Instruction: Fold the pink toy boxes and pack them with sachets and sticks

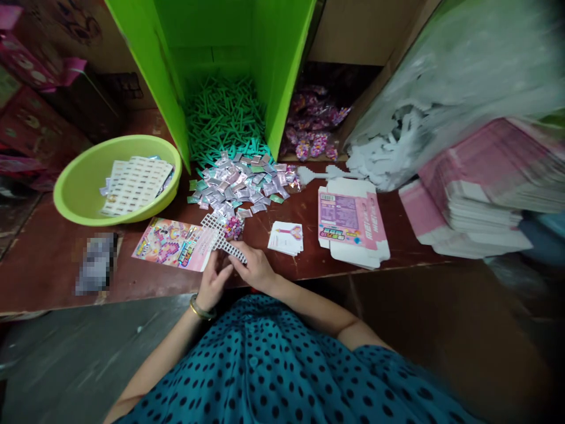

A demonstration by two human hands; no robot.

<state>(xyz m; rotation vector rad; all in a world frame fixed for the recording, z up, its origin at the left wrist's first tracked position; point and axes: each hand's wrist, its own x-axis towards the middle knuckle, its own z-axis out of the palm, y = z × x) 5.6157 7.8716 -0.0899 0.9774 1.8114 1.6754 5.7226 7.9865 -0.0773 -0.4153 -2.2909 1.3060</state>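
Observation:
My left hand [215,281], with a bangle at the wrist, has its fingers curled at the lower end of a white perforated plastic piece [212,225]. My right hand [256,268] closes on its slanting strip, thumb and fingers near the tip. A small clear bag of pink and purple beads [233,227] lies against the piece, just beyond my fingers. To the left, a pink printed sheet [170,244] reaches under the piece and up to my left hand. Small printed cards [286,237] lie right of my right hand. My fingers partly hide the gripped ends.
Silvery sachets [238,182] spread before a green bin [282,88] of green sticks [225,112]. A yellow-green basin [66,197] holds white sheets. A dark blurred object [95,265] lies front left. Flat pink boxes [348,221], a carton stack [481,200] and bagged white pieces [392,147] occupy the right.

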